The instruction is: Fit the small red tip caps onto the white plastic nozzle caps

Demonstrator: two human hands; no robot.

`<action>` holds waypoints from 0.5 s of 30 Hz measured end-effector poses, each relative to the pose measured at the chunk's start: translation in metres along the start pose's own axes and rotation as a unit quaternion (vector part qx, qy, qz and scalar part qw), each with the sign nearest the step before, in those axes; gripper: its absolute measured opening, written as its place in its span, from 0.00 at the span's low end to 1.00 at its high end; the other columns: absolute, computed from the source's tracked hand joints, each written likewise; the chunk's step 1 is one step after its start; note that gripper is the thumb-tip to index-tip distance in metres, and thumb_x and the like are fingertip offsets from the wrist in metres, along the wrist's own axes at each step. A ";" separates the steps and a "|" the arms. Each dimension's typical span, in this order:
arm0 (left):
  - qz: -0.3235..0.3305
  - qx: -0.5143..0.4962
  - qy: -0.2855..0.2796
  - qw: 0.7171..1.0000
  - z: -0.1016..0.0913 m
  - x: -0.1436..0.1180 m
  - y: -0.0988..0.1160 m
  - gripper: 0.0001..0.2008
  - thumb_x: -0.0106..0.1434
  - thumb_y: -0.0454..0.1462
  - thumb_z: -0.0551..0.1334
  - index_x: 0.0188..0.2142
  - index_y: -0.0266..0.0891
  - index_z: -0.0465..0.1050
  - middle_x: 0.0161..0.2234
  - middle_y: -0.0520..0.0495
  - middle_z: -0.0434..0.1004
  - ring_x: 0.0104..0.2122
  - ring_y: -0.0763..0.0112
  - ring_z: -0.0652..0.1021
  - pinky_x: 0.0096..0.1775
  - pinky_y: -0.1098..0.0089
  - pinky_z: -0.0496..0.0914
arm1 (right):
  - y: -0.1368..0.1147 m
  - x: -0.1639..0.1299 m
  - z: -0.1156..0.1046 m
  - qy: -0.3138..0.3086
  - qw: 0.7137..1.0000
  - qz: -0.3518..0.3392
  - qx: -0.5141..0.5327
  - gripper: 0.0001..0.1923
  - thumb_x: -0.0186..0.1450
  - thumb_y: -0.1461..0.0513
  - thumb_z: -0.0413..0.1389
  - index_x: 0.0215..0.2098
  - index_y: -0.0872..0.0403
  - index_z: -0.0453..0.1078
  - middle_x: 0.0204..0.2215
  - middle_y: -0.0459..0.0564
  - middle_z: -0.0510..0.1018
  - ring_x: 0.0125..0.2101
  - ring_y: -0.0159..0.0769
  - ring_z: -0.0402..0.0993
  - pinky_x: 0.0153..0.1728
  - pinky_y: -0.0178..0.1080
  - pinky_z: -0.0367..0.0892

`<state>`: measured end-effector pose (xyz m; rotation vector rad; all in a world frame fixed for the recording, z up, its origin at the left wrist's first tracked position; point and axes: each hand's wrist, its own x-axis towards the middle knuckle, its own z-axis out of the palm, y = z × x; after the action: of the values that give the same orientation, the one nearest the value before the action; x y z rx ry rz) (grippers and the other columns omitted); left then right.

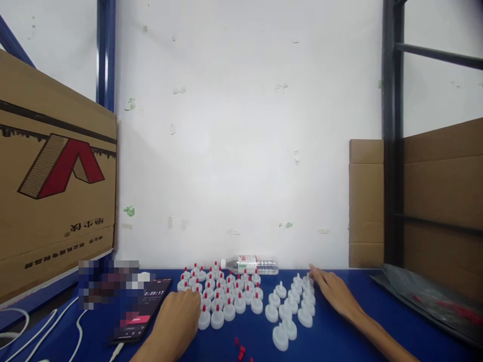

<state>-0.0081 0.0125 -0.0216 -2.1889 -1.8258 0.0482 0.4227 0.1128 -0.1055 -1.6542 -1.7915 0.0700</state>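
L hand (179, 314) curled at L edge of round white plastic nozzle caps w/ red tips (228, 311) on blue worktop (215, 348); fingertips hidden, can't tell if it's gripping. R hand (327, 284) open, fingers extended, just beside R/rear edge of bare-spout white plastic nozzle caps (290, 305). Few small loose red pcs (241, 351) up front, btwn hands. Clear plastic bottle (248, 264) w/ label lies behind red-tipped grp.

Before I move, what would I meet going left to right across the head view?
Brown cardboard box with a red logo → black rectangular smartphone → round white plastic caps with red tips → white plastic caps without red tips → bare right hand → crumpled grey plastic bag.
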 end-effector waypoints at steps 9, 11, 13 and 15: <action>-0.015 -0.009 -0.025 1.000 0.005 -0.005 -0.001 0.16 0.62 0.26 0.53 0.40 0.33 0.80 0.38 0.30 0.82 0.41 0.50 0.82 0.42 0.59 0.71 | -0.016 -0.007 0.000 0.006 0.999 -0.017 0.027 0.32 0.73 0.44 0.35 0.41 0.49 0.76 0.40 0.52 0.84 0.43 0.50 0.78 0.48 0.48 0.69; -0.011 -0.010 -0.026 1.000 0.002 -0.006 0.000 0.15 0.62 0.26 0.53 0.39 0.33 0.80 0.37 0.31 0.82 0.41 0.51 0.82 0.42 0.59 0.70 | -0.021 -0.007 -0.006 0.033 0.999 -0.024 0.031 0.30 0.74 0.45 0.35 0.44 0.49 0.75 0.42 0.52 0.83 0.45 0.50 0.78 0.49 0.49 0.69; 0.003 -0.015 -0.001 1.000 -0.006 -0.006 0.003 0.15 0.64 0.27 0.53 0.39 0.33 0.79 0.37 0.32 0.81 0.40 0.52 0.82 0.42 0.61 0.70 | -0.030 -0.007 -0.015 0.068 0.996 -0.041 0.035 0.29 0.74 0.46 0.35 0.46 0.49 0.74 0.45 0.53 0.82 0.49 0.50 0.76 0.52 0.50 0.67; 0.044 -0.023 0.052 0.997 -0.015 -0.007 0.007 0.16 0.68 0.28 0.50 0.42 0.35 0.77 0.38 0.35 0.81 0.40 0.54 0.82 0.40 0.63 0.70 | -0.046 -0.011 -0.025 0.101 0.992 -0.064 0.038 0.28 0.75 0.48 0.35 0.48 0.50 0.73 0.48 0.55 0.80 0.52 0.50 0.73 0.55 0.51 0.64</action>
<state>0.0006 0.0021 -0.0103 -2.2574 -1.6902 -0.0902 0.3954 0.0844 -0.0690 -1.4363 -1.7133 -0.0826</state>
